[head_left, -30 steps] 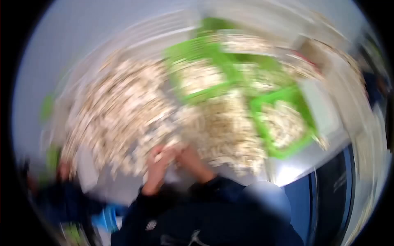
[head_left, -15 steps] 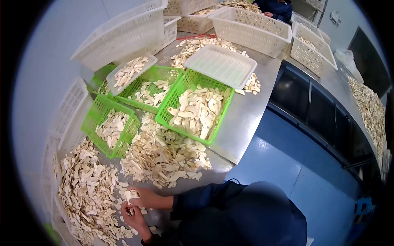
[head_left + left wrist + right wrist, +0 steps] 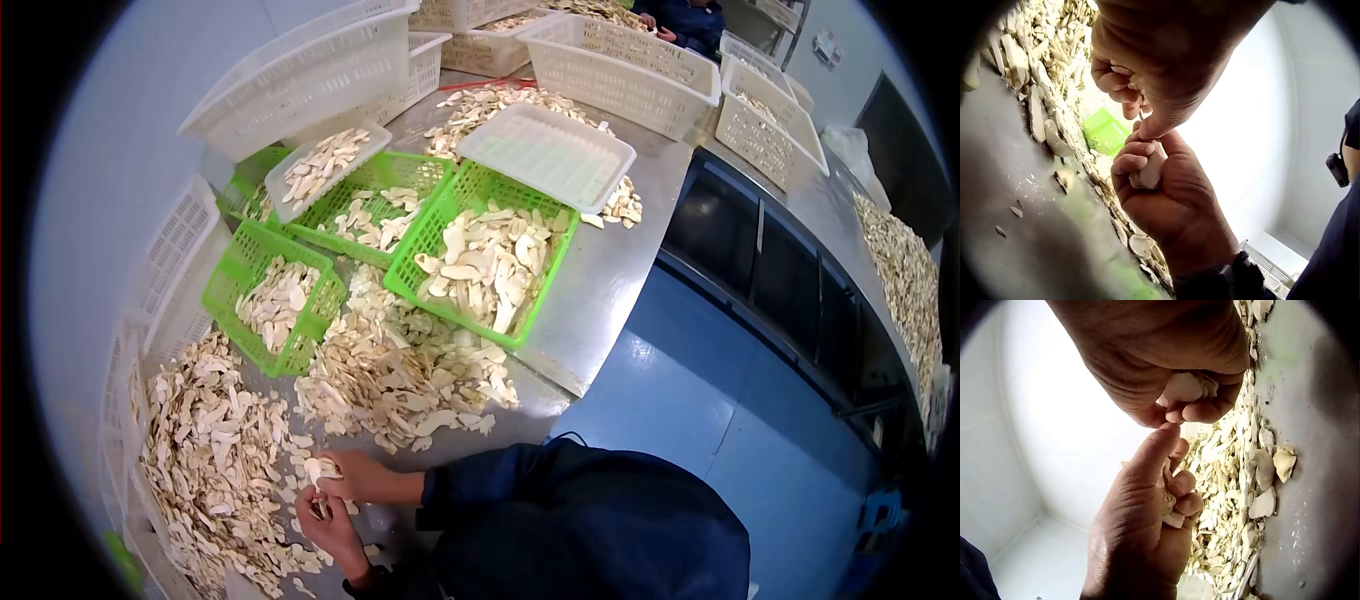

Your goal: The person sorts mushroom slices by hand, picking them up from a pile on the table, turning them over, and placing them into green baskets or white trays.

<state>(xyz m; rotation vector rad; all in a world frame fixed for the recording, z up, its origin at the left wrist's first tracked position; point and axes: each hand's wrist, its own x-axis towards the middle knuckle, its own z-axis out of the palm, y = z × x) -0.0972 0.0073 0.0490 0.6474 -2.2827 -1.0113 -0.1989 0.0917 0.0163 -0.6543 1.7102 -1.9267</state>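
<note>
Over the edge of a large heap of dried mushroom slices (image 3: pixel 210 450), my two hands meet, fingertips to fingertips. My right hand (image 3: pixel 360 478) holds several slices curled in its fingers; a smooth pale mushroom slice (image 3: pixel 1184 387) shows there in the right wrist view. Just below it in the head view, my left hand (image 3: pixel 332 532) grips wrinkled mushroom slices (image 3: pixel 1171 509) between fingers and palm. Thumb and finger tips of both hands come together at one spot, and they hide what lies between them. A few loose slices (image 3: pixel 1265 467) are scattered on the metal table nearby.
A second heap (image 3: pixel 390 375) lies beyond my right hand. Behind it stand green baskets (image 3: pixel 535 342) with slices, one partly covered by a white tray (image 3: pixel 550 150). White crates (image 3: pixel 620 75) line the back, where another person (image 3: pixel 690 22) sits. The table's edge (image 3: pixel 625 330) drops to blue floor.
One second ago the head view was blurred and faced the heaps differently; it has since swung right. Over the last half second both hands stay together, with only slight finger movement.
</note>
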